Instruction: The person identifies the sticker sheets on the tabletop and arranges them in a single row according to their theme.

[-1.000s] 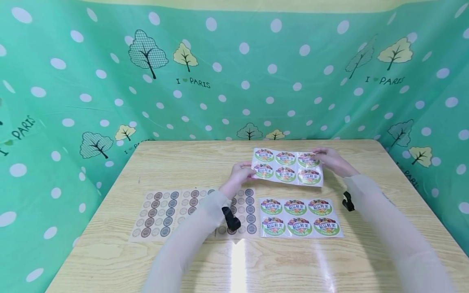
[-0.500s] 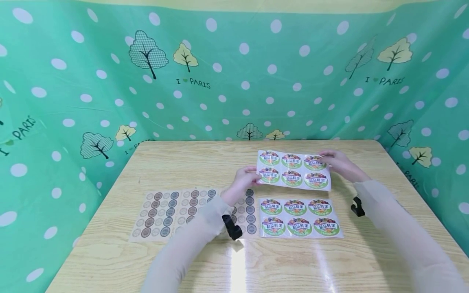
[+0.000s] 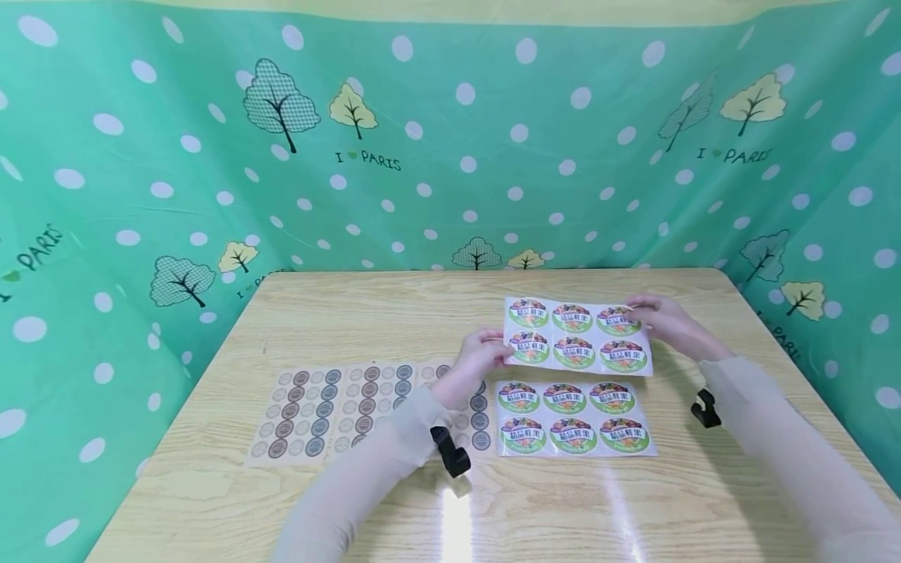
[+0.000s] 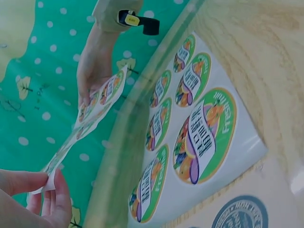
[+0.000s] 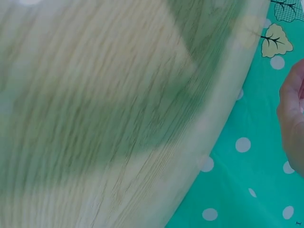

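A white sheet of oval fruit stickers (image 3: 576,338) is held up by both hands above the table, tilted toward me. My left hand (image 3: 477,364) pinches its left edge; in the left wrist view, the thumb and fingers of this left hand (image 4: 40,197) meet on the sheet's near end. At the opposite end, my right hand (image 3: 667,320) grips the upper right corner, thumb over the printed face. A matching sticker sheet (image 3: 576,418) lies flat just in front of the raised one. The right wrist view catches only part of the right hand (image 5: 292,118).
Sheets of small round brown and grey stickers (image 3: 303,414) lie side by side on the left of the wooden table (image 3: 211,516), partly covered by my left arm. A green dotted curtain (image 3: 450,117) stands behind the table and along both sides.
Both hands have carried the raised sticker sheet a little to the right and toward me, bringing it closer to the flat matching sheet. The grip of each hand stays the same.
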A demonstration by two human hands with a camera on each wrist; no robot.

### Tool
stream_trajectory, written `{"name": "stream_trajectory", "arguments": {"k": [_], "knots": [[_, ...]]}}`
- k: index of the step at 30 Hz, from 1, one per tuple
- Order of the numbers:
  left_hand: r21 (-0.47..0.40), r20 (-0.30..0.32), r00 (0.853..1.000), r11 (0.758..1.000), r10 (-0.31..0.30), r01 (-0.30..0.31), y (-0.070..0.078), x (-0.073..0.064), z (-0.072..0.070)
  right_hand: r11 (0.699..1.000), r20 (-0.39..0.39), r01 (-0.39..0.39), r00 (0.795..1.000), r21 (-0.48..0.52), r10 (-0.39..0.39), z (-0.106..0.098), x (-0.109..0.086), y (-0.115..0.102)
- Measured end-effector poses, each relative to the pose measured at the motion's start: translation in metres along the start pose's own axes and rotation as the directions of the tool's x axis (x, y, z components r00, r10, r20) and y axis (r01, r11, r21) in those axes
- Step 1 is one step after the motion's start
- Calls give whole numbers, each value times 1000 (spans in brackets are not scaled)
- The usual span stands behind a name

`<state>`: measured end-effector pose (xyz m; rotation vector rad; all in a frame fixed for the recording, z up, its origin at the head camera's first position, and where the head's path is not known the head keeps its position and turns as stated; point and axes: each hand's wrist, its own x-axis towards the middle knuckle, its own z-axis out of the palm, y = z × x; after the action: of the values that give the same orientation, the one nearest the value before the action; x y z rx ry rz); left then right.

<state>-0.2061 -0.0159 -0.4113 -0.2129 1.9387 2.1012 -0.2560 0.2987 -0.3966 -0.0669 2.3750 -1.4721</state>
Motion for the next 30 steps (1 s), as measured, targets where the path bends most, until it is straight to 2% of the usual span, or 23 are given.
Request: {"name": "stream_trajectory", "arguments": {"k": [7,19,24,30], "knots": [[-21,4,999,999,-36,36,-9,0,10,1000,12,-2,1000,-4,2,-6,-10,5],[-71,58,997,996,-43,47,-20,-12,30,999,17,-22,1000,-50,22,-19,-29,18],[-61,83,995,996,-55,61,-23,-16,38,997,17,-19,1000,-68,20,-25,-37,23],[-75,103,993,995,-53,61,-28,-19,47,998,22,-27,999,-53,28,-32,-44,32]]}}
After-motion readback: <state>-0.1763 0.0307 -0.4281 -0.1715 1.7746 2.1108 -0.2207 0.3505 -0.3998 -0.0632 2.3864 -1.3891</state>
